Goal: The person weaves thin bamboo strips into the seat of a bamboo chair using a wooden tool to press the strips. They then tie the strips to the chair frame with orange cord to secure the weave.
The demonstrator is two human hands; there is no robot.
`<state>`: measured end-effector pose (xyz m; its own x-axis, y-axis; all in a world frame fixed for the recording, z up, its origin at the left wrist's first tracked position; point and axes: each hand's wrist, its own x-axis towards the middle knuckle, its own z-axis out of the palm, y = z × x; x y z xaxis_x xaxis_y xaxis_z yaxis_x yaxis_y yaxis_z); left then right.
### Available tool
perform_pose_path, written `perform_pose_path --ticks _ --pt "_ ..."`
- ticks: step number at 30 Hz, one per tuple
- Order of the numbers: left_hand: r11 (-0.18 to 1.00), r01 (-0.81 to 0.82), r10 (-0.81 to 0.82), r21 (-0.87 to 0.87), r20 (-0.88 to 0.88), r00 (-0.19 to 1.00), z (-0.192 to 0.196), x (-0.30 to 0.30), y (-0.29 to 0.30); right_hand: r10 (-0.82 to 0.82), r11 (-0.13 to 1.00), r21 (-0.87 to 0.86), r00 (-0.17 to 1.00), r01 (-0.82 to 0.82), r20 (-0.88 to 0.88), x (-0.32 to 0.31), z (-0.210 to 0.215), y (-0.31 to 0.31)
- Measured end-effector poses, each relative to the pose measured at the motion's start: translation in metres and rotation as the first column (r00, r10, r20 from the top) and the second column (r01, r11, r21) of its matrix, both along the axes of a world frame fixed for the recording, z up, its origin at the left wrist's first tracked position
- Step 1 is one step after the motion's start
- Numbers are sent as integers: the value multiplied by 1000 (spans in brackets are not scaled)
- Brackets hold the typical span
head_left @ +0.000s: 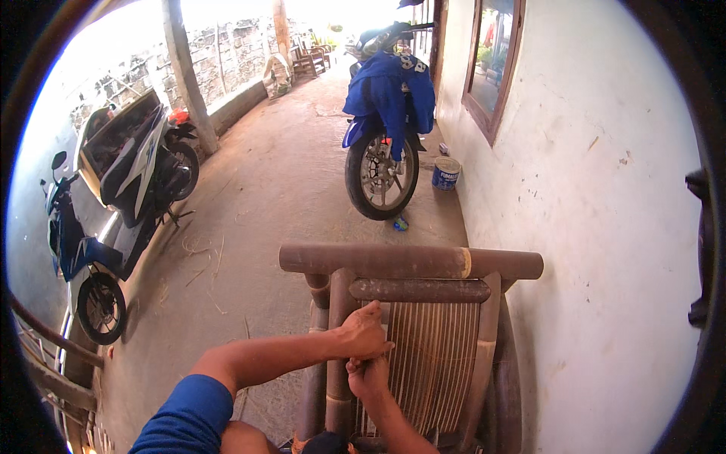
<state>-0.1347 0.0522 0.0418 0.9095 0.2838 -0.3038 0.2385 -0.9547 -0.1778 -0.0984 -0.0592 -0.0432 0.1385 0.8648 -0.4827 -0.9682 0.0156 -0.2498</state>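
Observation:
A brown bamboo chair frame (412,262) stands in front of me against the white wall, its back filled with thin upright cane slats (439,356). My left hand (364,331) is curled at the left edge of the slats, beside the thick upright post (339,333). My right hand (368,376) sits just under it, closed around the slats at the same edge. The two hands touch. Whether either holds a tool or a strand I cannot tell.
A blue motorcycle (384,113) draped with blue cloth stands ahead by the wall, a blue paint can (445,173) beside it. Two more scooters (125,170) stand at left by a pillar (187,76). Concrete floor (265,197) with scattered cane scraps lies between.

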Motion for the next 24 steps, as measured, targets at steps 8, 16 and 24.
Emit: perform_pose_path --ticks 8,16,24 --pt "983 30 -1 -179 163 987 -4 -4 2 246 965 59 959 -257 143 18 -12 -10" --pt "972 154 -88 -176 335 938 -17 -20 22 319 833 -544 -720 -96 616 52 22 -56" --pt "976 180 -155 -127 183 971 -10 -17 20 395 646 -678 -607 -351 690 93 143 -73"
